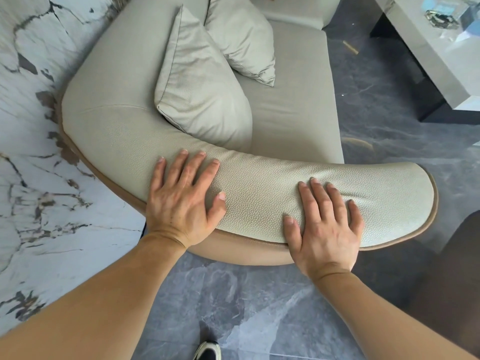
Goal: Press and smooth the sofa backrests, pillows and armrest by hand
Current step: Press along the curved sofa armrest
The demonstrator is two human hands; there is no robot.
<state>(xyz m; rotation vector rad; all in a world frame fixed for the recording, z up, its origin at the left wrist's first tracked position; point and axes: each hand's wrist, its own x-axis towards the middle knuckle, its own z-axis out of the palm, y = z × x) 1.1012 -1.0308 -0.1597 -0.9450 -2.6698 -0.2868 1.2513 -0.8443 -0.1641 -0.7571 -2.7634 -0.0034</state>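
Observation:
A pale grey-green leather sofa curves away from me, and its padded armrest (259, 188) with tan piping lies right below. My left hand (181, 201) rests flat on the armrest's middle, fingers spread. My right hand (324, 227) lies flat nearer the armrest's rounded end, fingers apart, palm over the front edge. Neither hand holds anything. Behind the armrest a square pillow (200, 84) leans on the curved backrest (117, 63), and a second pillow (244, 37) stands further back. The seat cushion (293, 105) shows to the right of the pillows.
A white marble-patterned wall (31, 152) runs along the left, close behind the sofa. A grey coffee table (428, 48) stands at the upper right on dark marble floor (376, 113). My shoe (207, 350) shows at the bottom, and a dark object (462, 255) sits at the right edge.

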